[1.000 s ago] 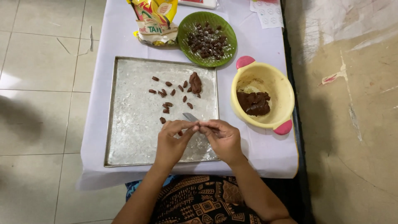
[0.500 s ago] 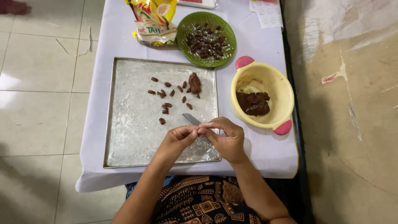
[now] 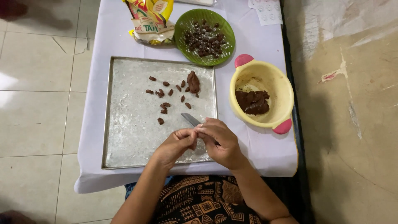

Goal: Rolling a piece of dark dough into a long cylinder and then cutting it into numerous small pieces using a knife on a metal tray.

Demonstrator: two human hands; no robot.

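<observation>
A small dough bit (barely visible) sits pinched between the fingertips of both hands, over the tray's [image 3: 124,137] near edge. The right hand [image 3: 219,143] also grips a knife [image 3: 190,119], blade pointing up-left toward the cut pieces [image 3: 166,97]. The left hand [image 3: 174,145] meets it from the left.

A crumpled yellow-and-red packet [image 3: 150,20] lies beside the green plate [image 3: 182,31].
</observation>
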